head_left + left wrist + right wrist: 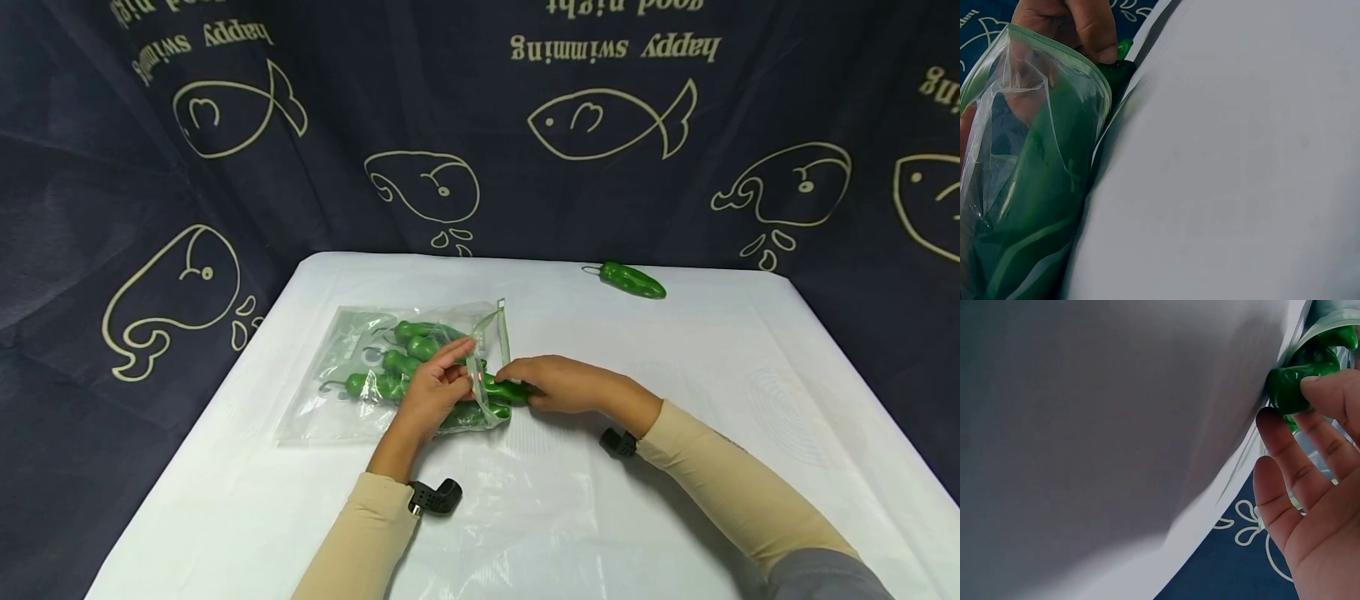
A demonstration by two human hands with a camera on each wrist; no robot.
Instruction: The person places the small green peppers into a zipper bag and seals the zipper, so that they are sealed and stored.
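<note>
A clear plastic zip bag (303,421) lies on its side with its mouth facing right. Several green peppers (363,385) show through the plastic, their stems pointing left. My left hand (431,396) holds the bag by its mouth, fingertips at the upper rim. At that mouth my right hand (566,385) pinches the end of one green pepper (1288,387) between thumb and fingers. This pepper lies partly within the opening, its near end sticking out past the green-edged rim (1094,65) in the left wrist view.
One more green pepper (632,281) lies near the far edge of the white-covered table (712,350). Behind the table hangs a dark blue cloth (495,108) printed with fish and whales.
</note>
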